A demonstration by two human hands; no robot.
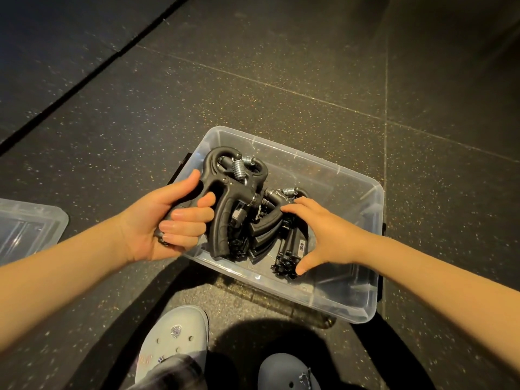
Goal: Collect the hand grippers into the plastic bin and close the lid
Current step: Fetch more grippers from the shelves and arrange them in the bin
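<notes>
over the near-left rim of the plastic bin [377,192], the left hand [166,220] is gripping a black hand gripper [225,192] by its handle. the right hand [329,237], spread wide, is clasping the piled grippers [292,243] inside the bin between thumb and forefinger. collecting is seemingly finishing; next, the held one is needing dropping in, then the lid [33,229], lying well apart at left, is needing fetching.

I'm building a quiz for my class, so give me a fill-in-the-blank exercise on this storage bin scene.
1. The left hand grips one hand gripper by its ____.
2. The right hand grasps the other grippers inside the plastic ____.
3. The lid lies on the ____, apart from the bin.
Missing words: handle; bin; floor.
</notes>
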